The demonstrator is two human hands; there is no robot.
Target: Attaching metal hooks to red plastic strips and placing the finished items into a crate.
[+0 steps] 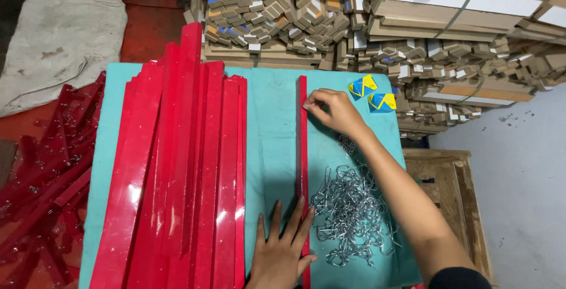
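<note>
A single narrow red strip [303, 147] lies lengthwise on the teal table top [271, 130]. My left hand [283, 250] rests flat, fingers spread, on the table and against the strip's near end. My right hand [330, 109] pinches at the strip's far part with fingertips together; whether a small clip is between them I cannot tell. A pile of silver wire clips [351, 212] lies just right of the strip, under my right forearm.
A stack of long glossy red strips [177, 171] covers the table's left half. More red pieces [47, 171] lie on the floor at left. Two blue-and-yellow packets [372, 93] sit at the far right corner. Bundled wooden blocks [365, 23] are stacked behind; a wooden crate [454, 194] stands right.
</note>
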